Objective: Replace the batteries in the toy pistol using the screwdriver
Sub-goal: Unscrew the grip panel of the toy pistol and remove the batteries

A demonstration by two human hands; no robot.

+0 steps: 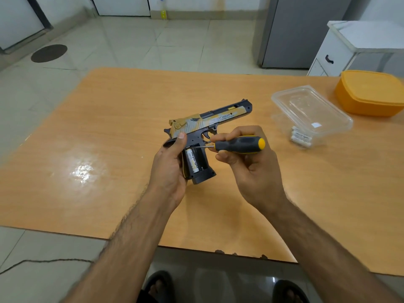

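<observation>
Pistol [205, 125] being held above table [109, 119], grip compartment open, one battery [193, 161] showing inside, second slot looking empty. Left hand [172, 162] wrapping grip from behind, thumb pressing frame. Right hand [244, 158] closing fingers round screwdriver [238, 145] handle, tip reaching into top of compartment — likely prying. Pistol looking light, rigid plastic; best held by grip. Battery smooth, likely slippery — could pop out. Spare cells sitting in clear tub [310, 114], well apart.

We see pale floor tiles [135, 40] beyond the wooden tabletop [109, 132], a grey cabinet [299, 31] and white drawer unit [336, 53] behind its far right corner.
</observation>
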